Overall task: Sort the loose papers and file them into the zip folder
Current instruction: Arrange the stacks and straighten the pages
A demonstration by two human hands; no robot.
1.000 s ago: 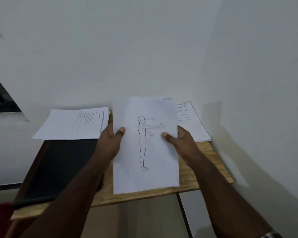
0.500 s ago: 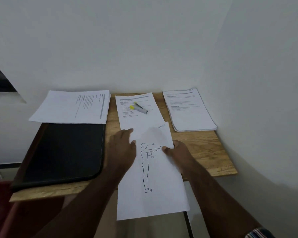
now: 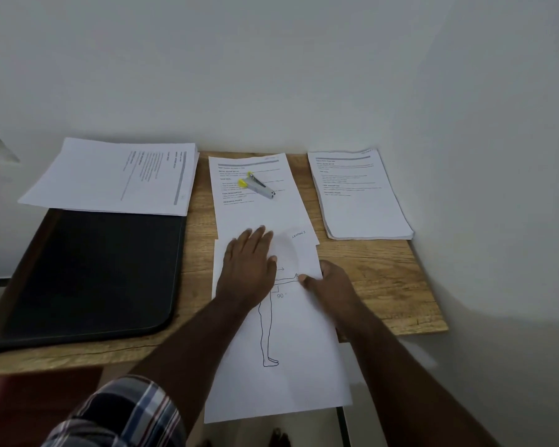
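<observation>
We are pressing our left hand (image 3: 250, 266) flat, fingers straight, on the figure sheet (image 3: 281, 356), which is lying on the wooden surface (image 3: 378, 285) with its near end overhanging the edge. Our right hand (image 3: 328, 283) is pinching the sheet's right edge. The black zip folder (image 3: 91, 272) is lying closed at left, a paper stack (image 3: 117, 175) overlapping its far edge.
</observation>
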